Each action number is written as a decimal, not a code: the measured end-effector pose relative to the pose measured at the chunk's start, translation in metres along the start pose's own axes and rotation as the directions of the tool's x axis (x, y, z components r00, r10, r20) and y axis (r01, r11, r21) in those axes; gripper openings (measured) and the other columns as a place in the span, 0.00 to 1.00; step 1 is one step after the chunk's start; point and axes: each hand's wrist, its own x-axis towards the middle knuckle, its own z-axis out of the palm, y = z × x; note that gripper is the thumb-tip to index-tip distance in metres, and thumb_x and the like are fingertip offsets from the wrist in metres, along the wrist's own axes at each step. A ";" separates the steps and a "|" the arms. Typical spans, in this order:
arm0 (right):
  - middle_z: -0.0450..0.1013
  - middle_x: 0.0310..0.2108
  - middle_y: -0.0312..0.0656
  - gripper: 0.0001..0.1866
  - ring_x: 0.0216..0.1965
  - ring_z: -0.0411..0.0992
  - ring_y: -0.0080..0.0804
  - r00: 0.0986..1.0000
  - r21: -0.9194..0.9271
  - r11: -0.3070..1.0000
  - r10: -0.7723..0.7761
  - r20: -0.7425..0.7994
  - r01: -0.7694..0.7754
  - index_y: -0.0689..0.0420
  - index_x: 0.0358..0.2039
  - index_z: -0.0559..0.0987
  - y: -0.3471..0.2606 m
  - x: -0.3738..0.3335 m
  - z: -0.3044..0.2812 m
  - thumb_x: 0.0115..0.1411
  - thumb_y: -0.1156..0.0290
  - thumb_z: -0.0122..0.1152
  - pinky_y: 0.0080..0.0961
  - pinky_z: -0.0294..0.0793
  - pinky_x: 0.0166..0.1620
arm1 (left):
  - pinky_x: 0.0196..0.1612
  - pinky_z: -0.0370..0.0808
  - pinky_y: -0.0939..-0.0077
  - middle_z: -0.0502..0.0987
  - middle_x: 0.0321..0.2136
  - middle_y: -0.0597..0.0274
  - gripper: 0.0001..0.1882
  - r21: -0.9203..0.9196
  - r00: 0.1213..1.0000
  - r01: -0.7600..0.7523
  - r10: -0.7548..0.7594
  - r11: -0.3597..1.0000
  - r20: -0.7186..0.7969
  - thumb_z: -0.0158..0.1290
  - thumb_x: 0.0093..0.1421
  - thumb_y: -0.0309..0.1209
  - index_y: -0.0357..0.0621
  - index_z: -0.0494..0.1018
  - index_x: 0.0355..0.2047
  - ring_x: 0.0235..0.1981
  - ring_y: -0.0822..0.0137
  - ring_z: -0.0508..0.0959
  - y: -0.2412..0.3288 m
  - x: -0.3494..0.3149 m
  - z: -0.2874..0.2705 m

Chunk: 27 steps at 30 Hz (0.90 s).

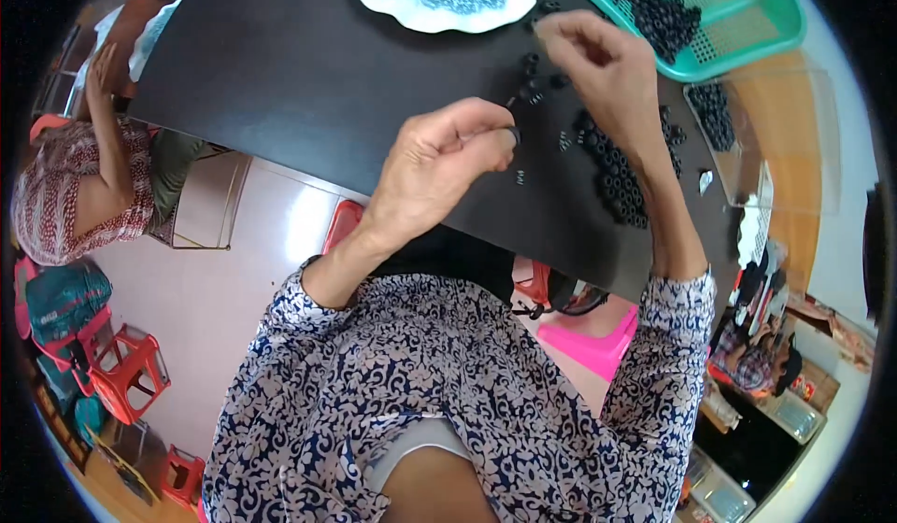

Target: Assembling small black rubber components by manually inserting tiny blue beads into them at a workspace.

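Left hand (439, 163) pinches one small black ring (513, 134) in a closed grip above mid-desk (280, 65), steadied for assembly, while right hand (598, 61), fingertips together, picks among loose black rings (617, 173) near the right edge.

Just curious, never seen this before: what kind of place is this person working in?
Probably a small hand-assembly workshop, perhaps home-based. A black table carries heaps of small black rings, a green mesh tray holds more, and a white plate holds tiny blue parts. Red plastic stools stand on the tiled floor.
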 end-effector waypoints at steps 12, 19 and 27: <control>0.73 0.26 0.39 0.08 0.23 0.68 0.23 0.992 -0.139 0.986 -0.082 0.093 0.094 0.61 0.37 0.79 -0.001 -0.060 -0.013 0.54 0.78 0.61 0.19 0.69 0.29 | 0.39 0.71 0.83 0.76 0.29 0.64 0.08 0.095 0.996 -0.087 0.087 0.992 0.004 0.50 0.63 0.27 0.35 0.75 0.36 0.30 0.78 0.73 -0.013 0.002 0.001; 0.74 0.29 0.44 0.09 0.26 0.73 0.39 0.946 -0.237 0.922 -0.269 0.179 0.307 0.61 0.35 0.78 0.015 -0.046 -0.005 0.51 0.77 0.61 0.29 0.71 0.32 | 0.38 0.72 0.84 0.76 0.26 0.65 0.08 0.113 0.997 -0.069 0.071 0.991 -0.018 0.53 0.61 0.28 0.34 0.76 0.36 0.30 0.78 0.74 -0.010 0.001 0.004; 0.72 0.26 0.42 0.08 0.25 0.71 0.35 0.953 -0.303 0.904 -0.272 0.134 0.300 0.59 0.32 0.77 0.008 -0.044 -0.001 0.48 0.78 0.62 0.26 0.69 0.31 | 0.38 0.72 0.83 0.77 0.27 0.65 0.09 0.094 0.998 -0.052 0.054 0.994 -0.022 0.52 0.62 0.28 0.34 0.76 0.37 0.30 0.77 0.74 -0.009 0.002 0.004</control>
